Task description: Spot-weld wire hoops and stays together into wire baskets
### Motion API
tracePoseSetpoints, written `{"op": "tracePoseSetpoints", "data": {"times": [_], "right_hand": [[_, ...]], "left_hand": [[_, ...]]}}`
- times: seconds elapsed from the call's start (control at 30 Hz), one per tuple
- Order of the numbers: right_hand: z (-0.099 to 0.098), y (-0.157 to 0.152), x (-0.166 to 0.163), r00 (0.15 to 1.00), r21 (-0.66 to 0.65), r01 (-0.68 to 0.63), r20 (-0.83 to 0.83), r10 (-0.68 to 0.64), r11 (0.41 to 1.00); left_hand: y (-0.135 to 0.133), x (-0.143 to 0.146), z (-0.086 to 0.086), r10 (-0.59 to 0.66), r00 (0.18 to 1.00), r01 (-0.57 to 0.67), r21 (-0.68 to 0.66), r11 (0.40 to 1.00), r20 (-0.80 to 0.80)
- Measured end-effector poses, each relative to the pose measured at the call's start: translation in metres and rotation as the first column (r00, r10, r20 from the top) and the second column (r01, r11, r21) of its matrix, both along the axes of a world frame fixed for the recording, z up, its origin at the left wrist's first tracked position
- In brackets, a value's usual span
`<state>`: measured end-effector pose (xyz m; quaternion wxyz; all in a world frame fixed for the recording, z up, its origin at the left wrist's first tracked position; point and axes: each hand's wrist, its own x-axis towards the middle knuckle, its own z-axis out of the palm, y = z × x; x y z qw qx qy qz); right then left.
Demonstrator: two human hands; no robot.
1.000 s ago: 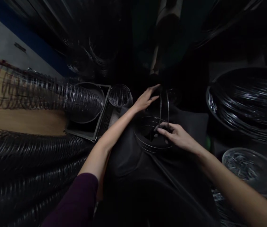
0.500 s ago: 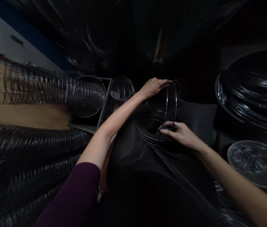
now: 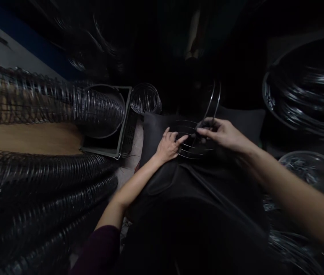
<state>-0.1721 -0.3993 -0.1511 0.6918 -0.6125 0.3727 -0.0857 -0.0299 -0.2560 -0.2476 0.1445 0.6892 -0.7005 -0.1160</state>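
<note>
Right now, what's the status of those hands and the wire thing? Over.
Left hand resting fingers on flat thin metal wire rings. Right hand pinching upright wire hoop. Black cloth beneath; nothing blocking.

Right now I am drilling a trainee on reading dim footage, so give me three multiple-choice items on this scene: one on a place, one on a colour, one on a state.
1. Where does the left hand rest?
A. on the flat thin wire rings over the black cloth
B. in the dark square tray
C. on the pale wooden tabletop

2. What colour is the left sleeve?
A. white
B. dark purple
C. yellow

3. How does the upright thin wire hoop stand?
A. lying flat
B. bent in half
C. on edge, pinched by the right hand

Answers: 1 A, fingers lie on the rings; 2 B, purple cuff shows; 3 C, it rises above the fingers.
</note>
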Motion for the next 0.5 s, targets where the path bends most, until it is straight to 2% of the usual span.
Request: {"op": "tracePoseSetpoints", "data": {"times": [0.13, 0.23, 0.3, 0.4, 0.5], "right_hand": [[-0.009, 0.006, -0.001, 0.999, -0.027, 0.016, -0.035, -0.017, 1.0], [-0.003, -0.008, 0.016, 0.993, -0.112, 0.115, 0.0, -0.115, 0.987], [0.008, -0.025, 0.031, 0.985, -0.126, 0.173, 0.033, -0.171, 0.977], [0.03, -0.053, 0.056, 0.968, -0.118, 0.242, 0.092, -0.232, 0.963], [0.051, -0.081, 0.077, 0.953, -0.11, 0.278, 0.154, -0.26, 0.954]], "left_hand": [[-0.015, 0.018, 0.014, -0.095, 0.995, 0.096, 0.02, 0.995, -0.042], [-0.024, 0.025, 0.028, -0.063, 0.991, 0.052, -0.087, 0.995, -0.121], [-0.037, 0.031, 0.038, -0.02, 0.984, -0.018, -0.211, 0.977, -0.179], [-0.067, 0.045, 0.058, 0.011, 0.973, -0.101, -0.385, 0.917, -0.23], [-0.099, 0.064, 0.081, 0.016, 0.972, -0.128, -0.468, 0.874, -0.236]]}}
